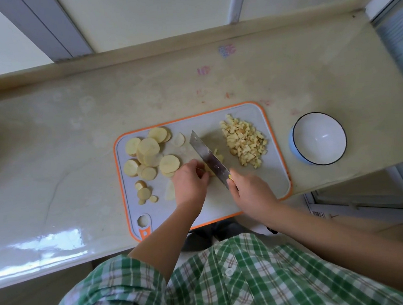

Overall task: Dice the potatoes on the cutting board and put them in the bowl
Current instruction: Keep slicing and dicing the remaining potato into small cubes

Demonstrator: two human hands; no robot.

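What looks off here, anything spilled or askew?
The potato slices and dice all sit on the cutting board; the bowl is upright and empty. Two oddities: the board's near edge lies right at the counter's front edge, possibly overhanging, and pink and purple smudges mark the counter behind the board.

head cam | above, looking steeply down | near | cutting board [260, 183] centred
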